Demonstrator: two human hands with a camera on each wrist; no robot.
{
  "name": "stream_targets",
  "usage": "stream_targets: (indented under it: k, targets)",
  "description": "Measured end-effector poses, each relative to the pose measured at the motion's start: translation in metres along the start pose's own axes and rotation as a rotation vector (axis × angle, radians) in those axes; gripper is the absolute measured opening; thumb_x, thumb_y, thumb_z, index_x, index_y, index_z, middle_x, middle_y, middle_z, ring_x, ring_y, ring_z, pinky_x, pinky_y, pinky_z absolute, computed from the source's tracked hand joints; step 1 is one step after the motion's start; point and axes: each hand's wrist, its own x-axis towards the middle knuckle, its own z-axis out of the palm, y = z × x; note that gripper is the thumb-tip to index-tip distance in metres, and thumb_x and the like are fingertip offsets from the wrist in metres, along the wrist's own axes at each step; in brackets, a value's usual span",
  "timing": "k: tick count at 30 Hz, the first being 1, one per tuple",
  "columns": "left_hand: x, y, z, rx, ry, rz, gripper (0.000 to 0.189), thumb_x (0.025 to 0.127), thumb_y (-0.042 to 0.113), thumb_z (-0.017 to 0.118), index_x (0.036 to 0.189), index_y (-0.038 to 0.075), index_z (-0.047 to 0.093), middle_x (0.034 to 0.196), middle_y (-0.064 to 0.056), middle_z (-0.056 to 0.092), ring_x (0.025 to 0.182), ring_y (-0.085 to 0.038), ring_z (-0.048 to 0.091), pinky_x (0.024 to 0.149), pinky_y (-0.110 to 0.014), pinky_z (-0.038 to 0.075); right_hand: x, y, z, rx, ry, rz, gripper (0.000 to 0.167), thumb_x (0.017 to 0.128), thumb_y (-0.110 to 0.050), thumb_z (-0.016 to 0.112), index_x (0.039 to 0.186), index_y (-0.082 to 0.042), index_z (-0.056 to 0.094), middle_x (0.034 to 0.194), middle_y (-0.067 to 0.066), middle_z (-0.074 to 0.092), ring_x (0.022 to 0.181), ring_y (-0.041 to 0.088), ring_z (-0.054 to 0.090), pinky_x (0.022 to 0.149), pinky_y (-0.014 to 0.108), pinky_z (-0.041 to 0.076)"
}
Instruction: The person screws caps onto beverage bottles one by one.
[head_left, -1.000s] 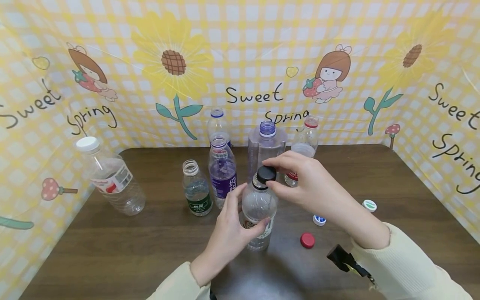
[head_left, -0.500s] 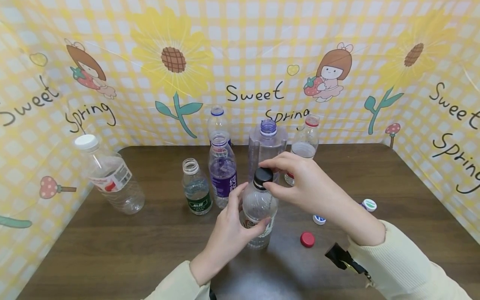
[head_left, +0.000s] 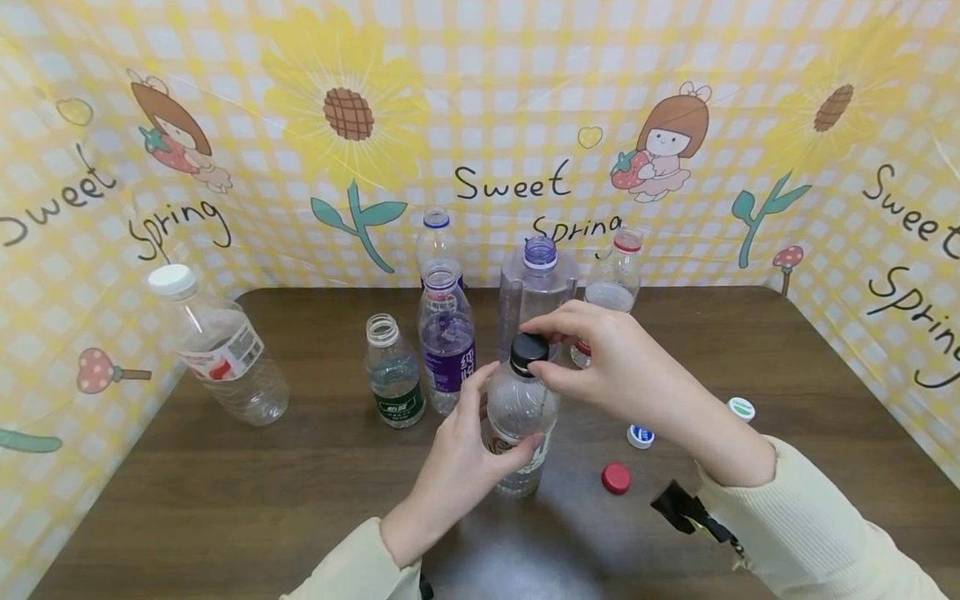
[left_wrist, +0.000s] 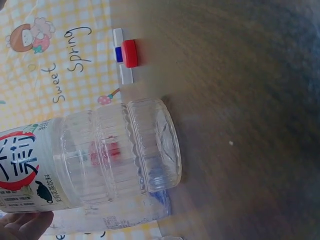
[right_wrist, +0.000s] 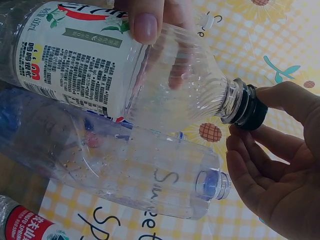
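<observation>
A clear plastic bottle [head_left: 521, 410] with a white printed label stands upright on the table, its black cap [head_left: 529, 351] on the neck. My left hand [head_left: 471, 454] grips the bottle round its body, thumb at the front. With thumb and fingers my right hand [head_left: 600, 354] pinches the cap from the right side. In the right wrist view the cap [right_wrist: 251, 107] sits on the mouth, and a ring shows on the neck below it. The label [left_wrist: 26, 167] and ridged base of that bottle fill the left of the left wrist view.
Uncapped bottles stand behind: a green-labelled bottle [head_left: 395, 383], a purple-labelled bottle [head_left: 447, 342], a broad purplish bottle [head_left: 536, 287] and a red-ringed bottle [head_left: 613, 279]. A white-capped bottle [head_left: 225, 354] is at left. A red cap [head_left: 616, 478], blue-and-white cap [head_left: 641, 436] and green-and-white cap [head_left: 741, 408] lie right.
The black cap, tilted and partly off the neck a second ago, now sits level and lower on it. The right hand kept its pinch; the left hand stayed round the bottle.
</observation>
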Motion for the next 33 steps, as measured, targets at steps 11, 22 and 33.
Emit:
stream_targets:
  k: [11,22,33]
  targets:
    - [-0.0004,-0.0007,0.0001,-0.023,-0.012,0.003,0.08,0.076,0.02,0.08,0.139,0.014,0.031,0.118,-0.011,0.063,0.106,-0.017,0.063,0.086,-0.035,0.055,0.0017,0.0,0.0003,-0.001,0.039,0.036,0.025,0.081,-0.017,0.076,0.104,-0.01,0.07,0.092,0.001,0.069,0.083,0.014,0.061,0.074,0.031,0.049]
    - [-0.0015,-0.0015,0.0007,-0.027,-0.009,0.008,0.08,0.076,0.02,0.08,0.139,0.013,0.031,0.117,-0.011,0.063,0.105,-0.019,0.064,0.085,-0.034,0.056,0.0012,0.0047,-0.0008,0.03,-0.037,0.047,0.044,0.079,-0.02,0.078,0.119,-0.007,0.062,0.103,0.004,0.068,0.092,0.017,0.062,0.08,0.035,0.051]
    - [-0.0009,-0.0004,-0.0007,-0.03,-0.012,0.001,0.08,0.076,0.02,0.08,0.139,0.014,0.031,0.118,-0.012,0.063,0.105,-0.019,0.064,0.085,-0.035,0.055,-0.0011,0.0088,-0.0039,0.148,-0.114,-0.085,0.042,0.089,-0.007,0.065,0.13,-0.012,0.057,0.127,0.004,0.062,0.111,0.019,0.059,0.093,0.044,0.049]
